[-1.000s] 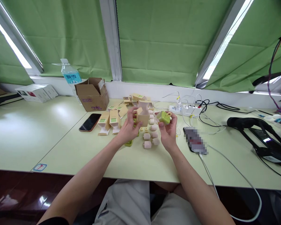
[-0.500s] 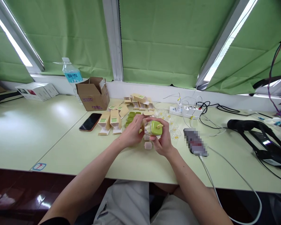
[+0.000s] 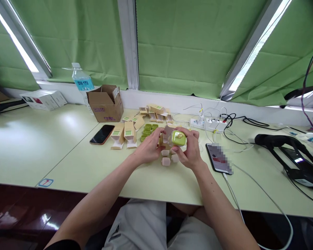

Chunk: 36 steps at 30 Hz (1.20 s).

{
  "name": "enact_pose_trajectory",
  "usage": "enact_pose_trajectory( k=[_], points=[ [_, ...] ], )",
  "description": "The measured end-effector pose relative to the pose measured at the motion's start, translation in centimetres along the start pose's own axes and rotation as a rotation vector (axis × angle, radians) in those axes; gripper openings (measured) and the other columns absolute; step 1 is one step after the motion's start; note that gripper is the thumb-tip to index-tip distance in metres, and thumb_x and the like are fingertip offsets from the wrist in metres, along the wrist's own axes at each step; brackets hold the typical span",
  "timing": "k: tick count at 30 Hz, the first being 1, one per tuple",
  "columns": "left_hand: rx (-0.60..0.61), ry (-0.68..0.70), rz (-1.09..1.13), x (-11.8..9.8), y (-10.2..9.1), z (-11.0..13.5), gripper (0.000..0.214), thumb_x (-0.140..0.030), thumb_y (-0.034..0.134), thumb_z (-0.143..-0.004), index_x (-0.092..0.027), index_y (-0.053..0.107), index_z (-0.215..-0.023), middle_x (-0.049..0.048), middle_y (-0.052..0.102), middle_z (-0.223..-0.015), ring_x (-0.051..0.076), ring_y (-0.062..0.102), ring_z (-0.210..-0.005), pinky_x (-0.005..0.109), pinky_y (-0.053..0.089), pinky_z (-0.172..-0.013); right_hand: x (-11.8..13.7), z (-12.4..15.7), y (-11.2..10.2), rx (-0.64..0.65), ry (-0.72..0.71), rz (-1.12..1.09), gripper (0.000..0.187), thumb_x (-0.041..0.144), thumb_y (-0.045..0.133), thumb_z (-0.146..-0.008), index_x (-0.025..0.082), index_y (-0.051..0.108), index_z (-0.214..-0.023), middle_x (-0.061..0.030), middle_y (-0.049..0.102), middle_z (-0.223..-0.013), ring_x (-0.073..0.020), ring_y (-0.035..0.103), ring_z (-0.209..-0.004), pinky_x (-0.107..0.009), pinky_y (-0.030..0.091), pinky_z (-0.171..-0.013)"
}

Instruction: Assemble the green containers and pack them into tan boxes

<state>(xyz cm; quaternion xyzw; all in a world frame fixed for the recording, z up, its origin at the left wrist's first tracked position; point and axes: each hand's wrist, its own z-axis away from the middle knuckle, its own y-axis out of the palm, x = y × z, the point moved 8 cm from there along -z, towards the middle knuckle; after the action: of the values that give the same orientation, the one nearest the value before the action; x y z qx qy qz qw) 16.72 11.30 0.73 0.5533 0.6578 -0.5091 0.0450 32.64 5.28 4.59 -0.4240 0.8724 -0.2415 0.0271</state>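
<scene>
Your left grip point(image 3: 150, 147) closes on a small carton point(image 3: 168, 130); your right grip point(image 3: 190, 151) clasps a green-topped container point(image 3: 178, 138) by its sides, presumably for steadiness

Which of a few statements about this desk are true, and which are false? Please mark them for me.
1. The right hand holds a green-topped container. True.
2. The left hand holds a phone. False: it holds a small carton.
3. The brown cardboard box has its top open. True.
4. The water bottle stands to the right of the power strip. False: it stands to the left.
5. A white cable is attached to the right-hand phone. True.
</scene>
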Motion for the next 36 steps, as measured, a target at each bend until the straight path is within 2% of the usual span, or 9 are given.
enact_pose_trajectory(
  k=[5, 11, 17, 20, 23, 27, 29, 31, 36],
  points=[
    [-0.027, 0.029, 0.058, -0.1, 0.1, 0.1, 0.050, -0.018, 0.070, -0.091, -0.027, 0.046, -0.134, 0.0096, 0.065, -0.130, 0.030, 0.070, -0.116, 0.041, 0.061, -0.084, -0.5, -0.1, 0.6, 0.036, 0.054, -0.041, 0.047, 0.046, 0.069, -0.104, 0.028, 0.055, -0.145, -0.0150, 0.070, -0.141, -0.0386, 0.068, -0.131, -0.053, 0.048, -0.099],
    [-0.076, 0.035, 0.150, 0.1, 0.3, 0.2, 0.049, -0.019, 0.072, -0.091, -0.027, 0.046, -0.131, 0.0088, 0.060, -0.130, 0.025, 0.065, -0.112, 0.039, 0.064, -0.084, -1.6, 0.3, 1.2, 0.005, 0.211, -0.172, 0.048, 0.037, 0.078, -0.095, 0.032, 0.067, -0.142, -0.0123, 0.058, -0.131, -0.0367, 0.062, -0.127, -0.060, 0.054, -0.109],
    [-0.136, -0.005, 0.344, 0.6, 0.5, 0.0, 0.051, -0.022, 0.076, -0.089, -0.027, 0.044, -0.128, 0.0076, 0.051, -0.130, 0.020, 0.058, -0.108, 0.032, 0.065, -0.079, -1.2, 0.5, 1.7, -0.004, 0.186, -0.144, 0.051, 0.034, 0.075, -0.096, 0.033, 0.063, -0.145, -0.0128, 0.064, -0.136, -0.0383, 0.062, -0.129, -0.063, 0.054, -0.109],
    [-0.172, -0.027, 0.375, 0.8, 0.4, 0.0, 0.053, -0.024, 0.079, -0.087, -0.027, 0.044, -0.126, 0.0060, 0.050, -0.126, 0.018, 0.055, -0.102, 0.026, 0.061, -0.072, -0.9, 0.5, 1.6, -0.015, 0.139, -0.095, 0.051, 0.032, 0.073, -0.097, 0.032, 0.061, -0.147, -0.0126, 0.067, -0.135, -0.0396, 0.059, -0.129, -0.067, 0.051, -0.111],
    [-0.182, -0.056, 0.418, 1.0, 0.4, -0.1, 0.057, -0.026, 0.082, -0.086, -0.028, 0.042, -0.126, 0.0052, 0.050, -0.124, 0.015, 0.055, -0.096, 0.021, 0.053, -0.062, -0.8, 0.6, 1.7, -0.012, 0.124, -0.066, 0.057, 0.031, 0.072, -0.097, 0.031, 0.057, -0.152, -0.0149, 0.062, -0.141, -0.0411, 0.054, -0.137, -0.070, 0.050, -0.113],
    [-0.180, -0.066, 0.497, 1.4, 0.4, -0.3, 0.064, -0.027, 0.084, -0.086, -0.030, 0.039, -0.131, 0.0055, 0.055, -0.125, 0.015, 0.063, -0.095, 0.021, 0.052, -0.063, -1.5, 1.1, 2.0, -0.042, 0.216, -0.212, 0.067, 0.033, 0.073, -0.097, 0.032, 0.046, -0.158, -0.0176, 0.049, -0.156, -0.0381, 0.058, -0.139, -0.062, 0.062, -0.103],
    [-0.168, -0.063, 0.561, 1.5, 0.6, -0.3, 0.069, -0.025, 0.082, -0.087, -0.032, 0.035, -0.137, 0.0062, 0.058, -0.128, 0.017, 0.067, -0.099, 0.024, 0.057, -0.069, -2.2, 1.4, 2.1, -0.090, 0.284, -0.326, 0.063, 0.034, 0.074, -0.097, 0.033, 0.045, -0.154, -0.0168, 0.050, -0.155, -0.0338, 0.066, -0.131, -0.056, 0.066, -0.098],
    [-0.172, -0.065, 0.616, 1.5, 0.6, -0.3, 0.074, -0.025, 0.081, -0.088, -0.035, 0.031, -0.141, 0.0069, 0.060, -0.132, 0.019, 0.070, -0.106, 0.026, 0.059, -0.074, -2.8, 1.8, 2.2, -0.135, 0.333, -0.419, 0.057, 0.035, 0.076, -0.099, 0.033, 0.046, -0.148, -0.0154, 0.053, -0.152, -0.0306, 0.071, -0.127, -0.053, 0.067, -0.100],
    [-0.201, -0.084, 0.643, 1.5, 0.4, -0.4, 0.075, -0.028, 0.085, -0.085, -0.035, 0.032, -0.137, 0.0075, 0.061, -0.134, 0.021, 0.071, -0.113, 0.024, 0.059, -0.074, -3.4, 1.9, 2.5, -0.139, 0.380, -0.484, 0.051, 0.040, 0.076, -0.101, 0.032, 0.051, -0.144, -0.0141, 0.058, -0.152, -0.0282, 0.073, -0.126, -0.052, 0.066, -0.106]
  ],
)
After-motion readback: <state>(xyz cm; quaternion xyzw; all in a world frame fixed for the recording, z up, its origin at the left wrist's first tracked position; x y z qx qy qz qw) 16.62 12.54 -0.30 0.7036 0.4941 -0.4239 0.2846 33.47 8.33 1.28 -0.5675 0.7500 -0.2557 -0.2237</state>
